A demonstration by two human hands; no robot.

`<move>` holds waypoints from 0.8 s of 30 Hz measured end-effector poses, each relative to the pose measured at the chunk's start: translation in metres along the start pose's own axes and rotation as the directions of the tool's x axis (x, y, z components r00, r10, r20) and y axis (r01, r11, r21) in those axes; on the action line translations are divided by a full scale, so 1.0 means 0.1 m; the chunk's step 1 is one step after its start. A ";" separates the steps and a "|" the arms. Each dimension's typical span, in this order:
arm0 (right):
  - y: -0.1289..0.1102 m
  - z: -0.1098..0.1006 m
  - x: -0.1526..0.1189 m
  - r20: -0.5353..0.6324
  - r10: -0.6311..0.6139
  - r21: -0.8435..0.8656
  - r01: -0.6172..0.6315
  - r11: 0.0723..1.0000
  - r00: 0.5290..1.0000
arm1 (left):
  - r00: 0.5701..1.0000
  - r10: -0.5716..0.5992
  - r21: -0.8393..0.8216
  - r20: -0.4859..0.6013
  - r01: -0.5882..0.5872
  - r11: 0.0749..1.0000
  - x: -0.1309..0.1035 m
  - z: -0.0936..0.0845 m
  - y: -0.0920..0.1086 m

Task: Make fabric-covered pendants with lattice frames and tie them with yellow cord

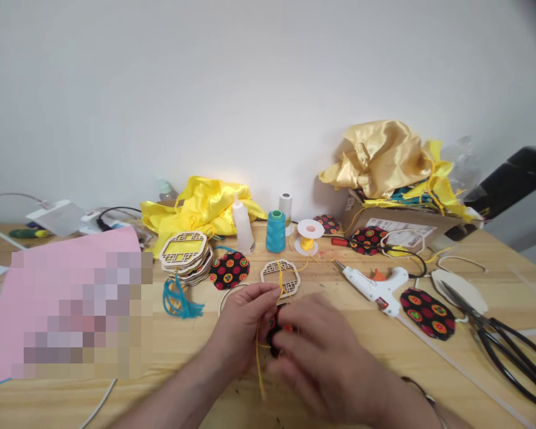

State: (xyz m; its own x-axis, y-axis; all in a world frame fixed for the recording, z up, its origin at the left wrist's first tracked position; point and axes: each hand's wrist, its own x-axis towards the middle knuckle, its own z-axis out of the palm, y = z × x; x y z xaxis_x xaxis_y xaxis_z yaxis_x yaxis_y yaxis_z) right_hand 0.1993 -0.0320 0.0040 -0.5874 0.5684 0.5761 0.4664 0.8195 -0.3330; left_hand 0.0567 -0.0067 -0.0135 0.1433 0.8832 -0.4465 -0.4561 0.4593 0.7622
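Note:
My left hand (pixel 245 316) pinches a yellow cord (pixel 259 363) between thumb and fingers, and the cord's tail hangs down below it. The cord runs up to a wooden lattice frame (pixel 291 287), round and cut out, which lies just beyond my fingertips. My right hand (pixel 324 351) is close beside the left one, smeared by motion, so its fingers cannot be read. Between and under the hands a black patterned fabric piece (pixel 274 344) shows in part. A spool of yellow cord (pixel 307 244) stands behind the frame, with a strand trailing from it.
Left are stacked lattice frames (pixel 183 249), a blue tassel (pixel 183 301) and a pink sheet (pixel 71 265). Behind stand a white bottle (pixel 242 226) and blue thread (pixel 276 232). To the right lie a glue gun (pixel 375 289) and black-handled scissors (pixel 495 333), before a cardboard box (pixel 361 214).

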 end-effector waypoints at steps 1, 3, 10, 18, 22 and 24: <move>0.05 0.00 0.01 -0.090 0.156 0.064 -0.151 0.986 0.984 | 1.000 0.009 -0.002 0.010 -0.009 1.000 0.00 0.00 0.00; 0.16 0.01 0.02 -0.159 0.465 0.251 -0.420 0.872 0.871 | 0.999 0.030 0.012 0.027 -0.030 0.999 0.00 -0.01 -0.01; 0.30 0.13 0.07 0.418 0.712 0.674 -0.718 0.174 0.565 | 0.991 0.037 0.184 0.126 -0.060 0.981 0.01 -0.01 -0.03; 0.32 0.07 0.07 0.274 0.734 0.550 -0.728 0.410 0.621 | 0.991 0.026 0.254 0.128 -0.058 0.966 -0.03 0.01 -0.01; 0.35 0.07 0.06 0.286 0.744 0.534 -0.745 0.399 0.603 | 0.987 0.015 0.283 0.157 -0.060 0.957 0.00 -0.02 -0.03; 0.36 0.08 0.06 0.284 0.745 0.532 -0.745 0.401 0.604 | 0.986 0.012 0.290 0.165 -0.060 0.955 0.00 -0.02 -0.03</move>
State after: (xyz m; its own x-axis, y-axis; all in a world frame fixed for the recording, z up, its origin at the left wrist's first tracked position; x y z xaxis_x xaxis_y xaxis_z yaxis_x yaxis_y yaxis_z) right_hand 0.2072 0.0014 -0.0103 -0.1949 0.9744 -0.1119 0.2730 -0.0557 -0.9604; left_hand 0.0567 -0.0085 -0.0166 0.2808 0.8922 -0.3538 -0.1895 0.4129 0.8908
